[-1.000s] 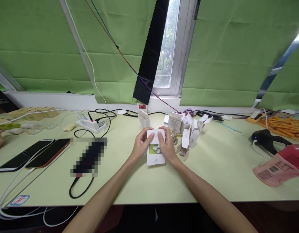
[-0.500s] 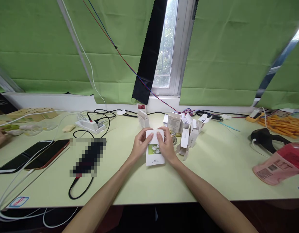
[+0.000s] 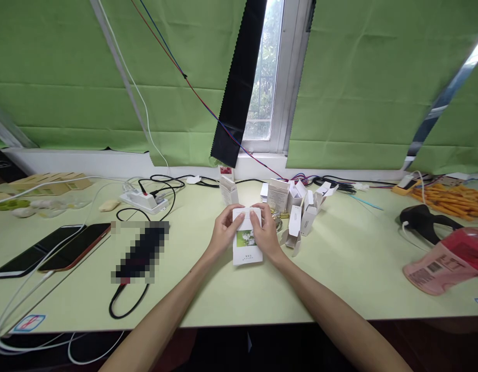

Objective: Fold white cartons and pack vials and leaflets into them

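Between my two hands is a small white cardboard box [image 3: 247,254] with a green picture of white flowers on its face. My left hand [image 3: 227,228] grips its upper left edge, thumb lying on the front. On the upper right edge my right hand [image 3: 266,231] holds it the same way. The fingers behind the box are hidden. Just beyond my right hand stand several white boxes [image 3: 295,221], some with flaps up. Small gold-coloured pieces [image 3: 284,215] lie partly hidden among them. Another white box [image 3: 228,191] stands behind my left hand.
Phones [image 3: 74,247] and a blurred-out dark object lie at left, with white cables across them. A power strip [image 3: 143,200] sits behind. To the right are a pink-red container [image 3: 446,261], a black strapped device [image 3: 419,219] and a heap of orange sticks [image 3: 451,200].
My hands and the box keep nearly the same place and pose. At the far left, another person's hand has gone out of view.
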Available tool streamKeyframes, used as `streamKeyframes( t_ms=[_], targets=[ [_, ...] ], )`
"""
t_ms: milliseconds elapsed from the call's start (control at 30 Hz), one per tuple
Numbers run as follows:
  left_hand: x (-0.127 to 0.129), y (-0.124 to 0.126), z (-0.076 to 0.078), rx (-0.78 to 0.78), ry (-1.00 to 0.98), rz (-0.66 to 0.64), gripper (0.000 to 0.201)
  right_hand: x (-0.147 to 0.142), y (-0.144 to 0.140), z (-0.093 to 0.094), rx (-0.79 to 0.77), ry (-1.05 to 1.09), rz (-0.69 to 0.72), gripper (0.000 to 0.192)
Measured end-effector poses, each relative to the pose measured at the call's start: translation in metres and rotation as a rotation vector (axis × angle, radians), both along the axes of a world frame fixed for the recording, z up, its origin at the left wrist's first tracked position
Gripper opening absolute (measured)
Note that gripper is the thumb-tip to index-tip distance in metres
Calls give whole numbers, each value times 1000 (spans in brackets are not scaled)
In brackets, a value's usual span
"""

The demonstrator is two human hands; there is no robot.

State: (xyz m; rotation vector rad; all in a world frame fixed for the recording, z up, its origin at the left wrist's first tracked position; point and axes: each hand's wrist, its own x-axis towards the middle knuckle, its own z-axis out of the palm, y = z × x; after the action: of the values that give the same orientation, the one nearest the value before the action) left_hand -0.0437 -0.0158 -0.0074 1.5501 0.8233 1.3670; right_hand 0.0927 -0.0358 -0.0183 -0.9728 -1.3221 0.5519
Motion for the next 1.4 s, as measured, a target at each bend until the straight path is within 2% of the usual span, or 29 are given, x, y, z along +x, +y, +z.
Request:
streamKeyframes(
  t_ms=[1400],
  targets=[
    [0,0,0,-7,-11,9,34,0,1,-1,-8,16,1,18]
  ],
)
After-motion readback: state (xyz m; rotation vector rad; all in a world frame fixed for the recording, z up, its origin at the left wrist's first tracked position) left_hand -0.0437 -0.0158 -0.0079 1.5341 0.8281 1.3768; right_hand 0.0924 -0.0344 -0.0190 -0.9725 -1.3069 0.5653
